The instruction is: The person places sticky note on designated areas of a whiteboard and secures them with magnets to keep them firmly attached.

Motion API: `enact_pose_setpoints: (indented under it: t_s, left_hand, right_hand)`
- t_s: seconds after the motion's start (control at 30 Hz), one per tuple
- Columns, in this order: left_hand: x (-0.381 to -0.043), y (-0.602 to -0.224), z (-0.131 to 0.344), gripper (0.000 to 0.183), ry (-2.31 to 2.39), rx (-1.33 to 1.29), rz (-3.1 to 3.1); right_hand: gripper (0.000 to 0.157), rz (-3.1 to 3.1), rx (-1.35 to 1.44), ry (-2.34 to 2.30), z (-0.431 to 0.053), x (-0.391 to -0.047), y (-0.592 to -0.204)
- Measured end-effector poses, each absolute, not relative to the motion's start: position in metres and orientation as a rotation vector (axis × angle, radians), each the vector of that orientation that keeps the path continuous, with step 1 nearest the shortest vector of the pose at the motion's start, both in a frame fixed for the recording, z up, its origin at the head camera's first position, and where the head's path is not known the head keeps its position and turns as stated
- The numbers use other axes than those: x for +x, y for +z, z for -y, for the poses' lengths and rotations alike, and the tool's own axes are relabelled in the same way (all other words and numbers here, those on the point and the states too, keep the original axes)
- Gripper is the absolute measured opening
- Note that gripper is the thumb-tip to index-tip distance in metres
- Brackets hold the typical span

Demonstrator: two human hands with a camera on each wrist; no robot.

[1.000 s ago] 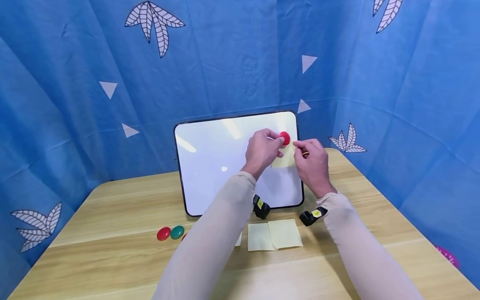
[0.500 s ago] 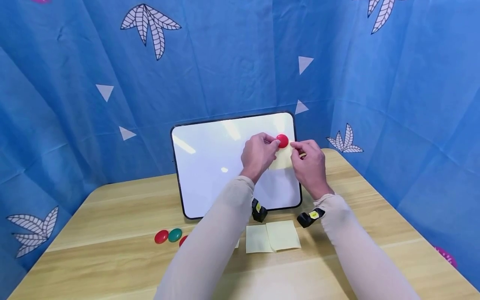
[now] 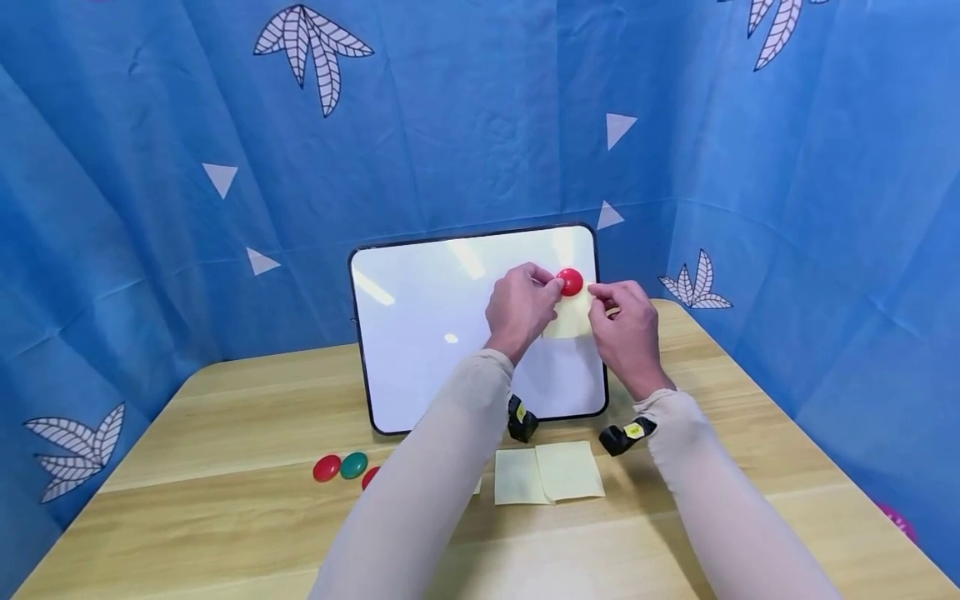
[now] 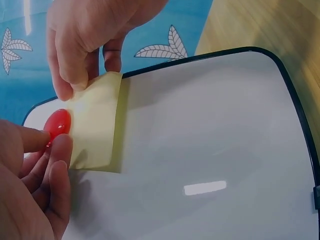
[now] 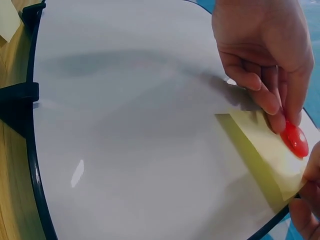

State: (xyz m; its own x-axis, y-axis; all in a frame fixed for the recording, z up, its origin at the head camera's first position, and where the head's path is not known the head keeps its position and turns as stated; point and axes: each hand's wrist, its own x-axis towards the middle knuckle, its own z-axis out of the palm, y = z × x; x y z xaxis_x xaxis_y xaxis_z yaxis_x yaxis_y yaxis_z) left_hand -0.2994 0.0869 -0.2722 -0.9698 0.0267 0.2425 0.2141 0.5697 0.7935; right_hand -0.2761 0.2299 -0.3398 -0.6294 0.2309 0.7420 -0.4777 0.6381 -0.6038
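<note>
My left hand (image 3: 519, 307) pinches a round red magnet (image 3: 571, 282) by its left side between thumb and fingers. The magnet lies over the upper part of a pale yellow sticky note (image 4: 97, 127) on the whiteboard (image 3: 435, 333), near the board's upper right corner. In the left wrist view the note's free edge stands off the board and casts a shadow. My right hand (image 3: 626, 329) pinches the note by its right edge, close to the board's frame. Curled fingers of my right hand partly hide that edge.
On the wooden table (image 3: 247, 400) lie a red magnet (image 3: 326, 468), a green magnet (image 3: 354, 465) and another red magnet (image 3: 370, 477), half behind my left sleeve. Two overlapping yellow notes (image 3: 517, 479) lie before the board. A blue curtain (image 3: 465, 125) hangs behind.
Both hands stay at the same corner of the board, keeping their pinch. The magnet now shows its round face slightly more fully; the head view has shifted a little.
</note>
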Motion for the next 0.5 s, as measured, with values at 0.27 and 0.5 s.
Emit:
enact_pose_setpoints:
  t_s: [0.27,0.5]
  left_hand:
    - [-0.298,-0.277,-0.078,0.018,-1.219,-0.227,2.650]
    - [-0.289,-0.282,-0.067,0.021,-1.240,-0.276,2.679]
  right_hand:
    - [0.018,2.012,0.175,1.050,-0.225,-0.276,-0.341]
    - [0.018,2.016,0.129,1.043,-0.223,-0.276,-0.345]
